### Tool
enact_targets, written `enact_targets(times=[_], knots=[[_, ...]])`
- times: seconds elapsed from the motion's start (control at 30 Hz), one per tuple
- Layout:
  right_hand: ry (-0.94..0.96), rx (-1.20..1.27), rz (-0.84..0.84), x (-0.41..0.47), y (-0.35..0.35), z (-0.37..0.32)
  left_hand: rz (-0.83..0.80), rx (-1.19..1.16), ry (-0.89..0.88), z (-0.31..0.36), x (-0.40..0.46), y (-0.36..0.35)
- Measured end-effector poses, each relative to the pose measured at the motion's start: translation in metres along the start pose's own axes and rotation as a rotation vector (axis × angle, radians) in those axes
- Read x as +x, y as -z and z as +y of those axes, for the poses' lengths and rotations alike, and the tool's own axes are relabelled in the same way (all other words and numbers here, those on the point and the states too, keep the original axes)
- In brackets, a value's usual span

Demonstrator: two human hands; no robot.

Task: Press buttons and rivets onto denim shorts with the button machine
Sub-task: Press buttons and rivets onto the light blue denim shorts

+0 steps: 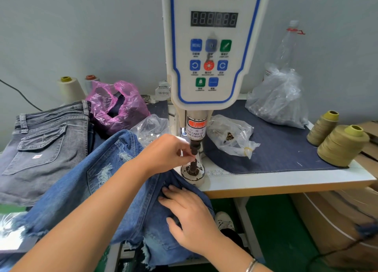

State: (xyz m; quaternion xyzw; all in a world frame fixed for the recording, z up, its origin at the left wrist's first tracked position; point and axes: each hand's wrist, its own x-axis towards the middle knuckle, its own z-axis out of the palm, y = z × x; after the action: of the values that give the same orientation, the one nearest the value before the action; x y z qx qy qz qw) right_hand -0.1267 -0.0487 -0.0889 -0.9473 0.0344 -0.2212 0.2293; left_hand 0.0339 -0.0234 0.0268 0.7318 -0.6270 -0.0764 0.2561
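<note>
At centre frame the left hand [169, 151] reaches under the servo button machine [210, 46], its fingers [189, 155] pinched together at the lower die [193, 165]; whatever small part they hold is too tiny to make out, likely a button or rivet being seated; the right hand [188, 214], lower centre, lies with fingers spread flat on the blue denim shorts [81, 185], which drape off the bench [286, 179] edge just beside the die; to do this well, seat the part squarely, slide the fabric over it smoothly, and clear the fingers from beneath the punch [194, 145] before triggering; the warning label there says as much.
</note>
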Motion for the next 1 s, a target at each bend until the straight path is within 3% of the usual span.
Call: enact_targets(times=[0.27,0.4,0.53,0.67,0.73,0.8,0.9,1.0], knots=[[0.015,-0.019,0.003,0.0,0.0,0.001,0.054,-0.073,-0.001,-0.007,-0.004,-0.003],[0.016,-0.013,-0.001,0.001,0.0,0.002,0.124,-0.29,0.116,-0.011,-0.013,-0.002],[0.017,0.011,0.006,0.0,0.0,0.004,-0.185,0.045,0.12,-0.016,-0.03,-0.009],[0.046,0.054,0.027,-0.001,0.002,0.01,-0.257,0.36,0.13,-0.025,-0.038,-0.001],[0.083,0.029,0.103,-0.005,0.001,0.014,-0.3,0.396,0.126,-0.027,-0.039,0.002],[0.06,-0.024,0.212,-0.012,0.001,0.02,-0.34,0.275,0.105,-0.03,-0.039,0.004],[-0.155,-0.007,0.344,-0.023,0.01,0.027,-0.371,-0.057,0.167,-0.035,-0.042,0.013],[-0.405,0.204,0.268,-0.027,0.028,0.027,-0.363,-0.311,0.188,-0.033,-0.044,0.022]])
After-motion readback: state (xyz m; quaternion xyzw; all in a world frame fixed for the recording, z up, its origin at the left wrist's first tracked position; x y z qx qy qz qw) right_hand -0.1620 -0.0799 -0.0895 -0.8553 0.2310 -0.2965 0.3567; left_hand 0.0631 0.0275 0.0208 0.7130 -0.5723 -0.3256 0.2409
